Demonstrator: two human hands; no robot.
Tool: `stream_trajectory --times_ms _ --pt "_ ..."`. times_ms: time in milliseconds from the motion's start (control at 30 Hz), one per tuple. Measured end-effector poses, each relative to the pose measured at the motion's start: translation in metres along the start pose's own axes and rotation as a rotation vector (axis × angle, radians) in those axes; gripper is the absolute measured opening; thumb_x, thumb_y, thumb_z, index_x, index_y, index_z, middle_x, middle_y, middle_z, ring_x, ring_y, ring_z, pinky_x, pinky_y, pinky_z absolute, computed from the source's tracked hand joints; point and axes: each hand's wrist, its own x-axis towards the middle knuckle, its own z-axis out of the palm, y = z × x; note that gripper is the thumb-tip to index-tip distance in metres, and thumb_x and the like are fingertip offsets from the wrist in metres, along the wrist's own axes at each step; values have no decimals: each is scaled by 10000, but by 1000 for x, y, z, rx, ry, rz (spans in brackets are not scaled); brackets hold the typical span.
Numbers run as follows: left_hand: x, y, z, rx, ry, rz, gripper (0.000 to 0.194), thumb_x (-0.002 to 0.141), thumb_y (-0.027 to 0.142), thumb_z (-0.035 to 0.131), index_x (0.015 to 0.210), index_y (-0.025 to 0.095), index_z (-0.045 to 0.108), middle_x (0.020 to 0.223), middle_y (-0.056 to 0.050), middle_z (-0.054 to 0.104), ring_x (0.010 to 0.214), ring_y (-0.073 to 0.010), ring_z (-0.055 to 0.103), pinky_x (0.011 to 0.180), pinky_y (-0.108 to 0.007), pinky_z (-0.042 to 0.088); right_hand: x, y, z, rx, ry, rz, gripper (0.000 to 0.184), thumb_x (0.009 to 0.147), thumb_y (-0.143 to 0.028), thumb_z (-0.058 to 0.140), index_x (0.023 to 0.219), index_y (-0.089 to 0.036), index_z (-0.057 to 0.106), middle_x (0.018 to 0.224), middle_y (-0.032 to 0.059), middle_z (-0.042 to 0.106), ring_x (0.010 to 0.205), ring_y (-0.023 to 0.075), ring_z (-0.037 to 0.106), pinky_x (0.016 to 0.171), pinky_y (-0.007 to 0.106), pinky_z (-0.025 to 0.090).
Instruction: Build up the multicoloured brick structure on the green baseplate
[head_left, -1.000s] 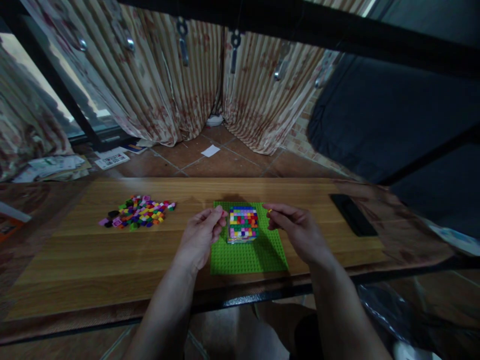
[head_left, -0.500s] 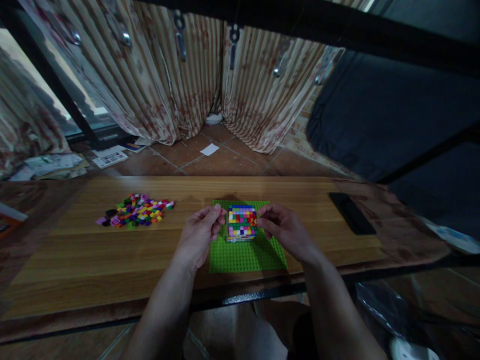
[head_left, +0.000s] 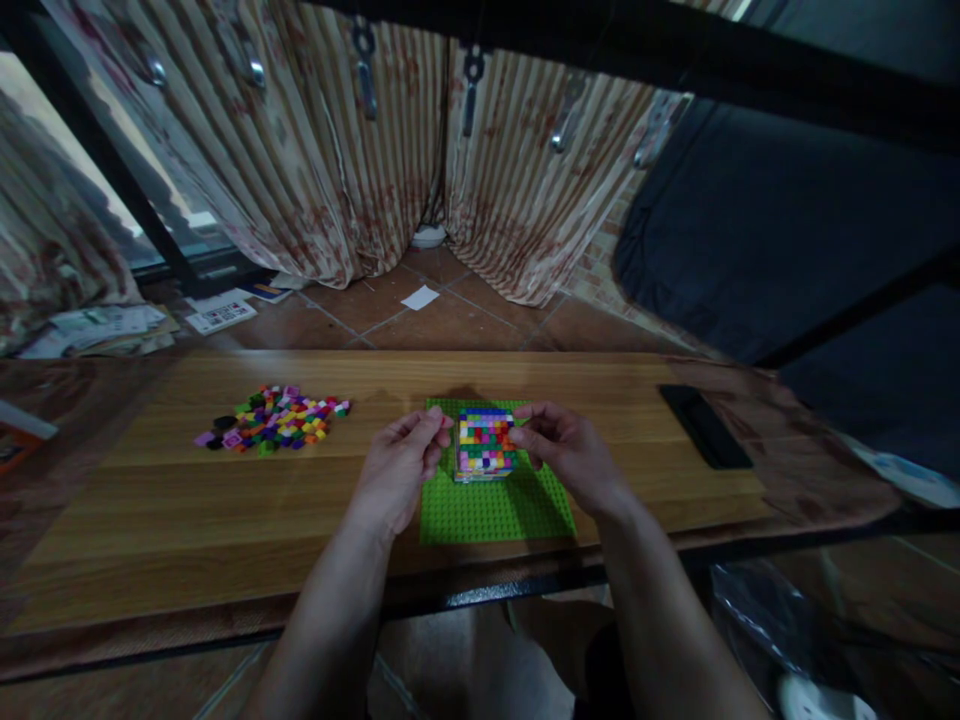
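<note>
A block of small multicoloured toy bricks (head_left: 485,442) stands on a green studded baseplate (head_left: 499,515) in front of me. Its top is a patchwork of red, yellow, green, pink and white, with a blue row at the far edge. Just off its left side, my left hand (head_left: 405,455) is closed in a pinch; anything between thumb and finger is too small to name. At the right edge of the block, the thumb tip of my right hand (head_left: 566,450) reaches the top bricks. Its fingers are curled in, and what they hold, if anything, cannot be made out.
Loose coloured bricks (head_left: 281,420) lie in a pile on the wooden table (head_left: 225,530) at left. A black phone-like slab (head_left: 705,427) rests at the right end. Striped curtains (head_left: 360,180) hang beyond the table, and a white paper (head_left: 420,298) lies on the tiled floor.
My right hand has shifted slightly, its index finger now further up along the right edge of the brick block. My left hand keeps its pinch in nearly the same place.
</note>
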Motion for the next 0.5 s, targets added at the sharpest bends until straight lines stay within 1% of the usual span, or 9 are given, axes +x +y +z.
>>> stream_trajectory --times_ms 133,200,400,500 --pt "-1 1 1 4 9 2 388 600 449 791 723 113 639 607 18 542 437 -12 330 376 -146 179 -1 -1 -3 1 8 -5 322 748 -463 689 869 -176 611 606 -46 577 465 66 447 438 212 363" --pt "-1 1 1 -1 12 7 387 592 448 794 712 116 636 609 16 544 437 -14 328 375 -147 183 -1 -1 -4 2 20 0 323 755 -470 680 866 -174 611 610 -44 576 469 65 450 439 209 368" --pt "1 0 0 -1 5 4 388 591 453 795 709 120 635 610 15 551 435 -15 334 372 -148 177 -1 2 0 40 -6 44 345 682 -426 753 877 -187 600 566 -69 544 437 60 420 402 199 327" --pt "1 -1 1 -6 5 -2 384 592 453 796 706 123 637 604 19 549 432 -12 334 371 -150 174 0 3 1 65 5 82 346 649 -404 774 855 -187 599 558 -72 543 422 55 410 392 199 312"
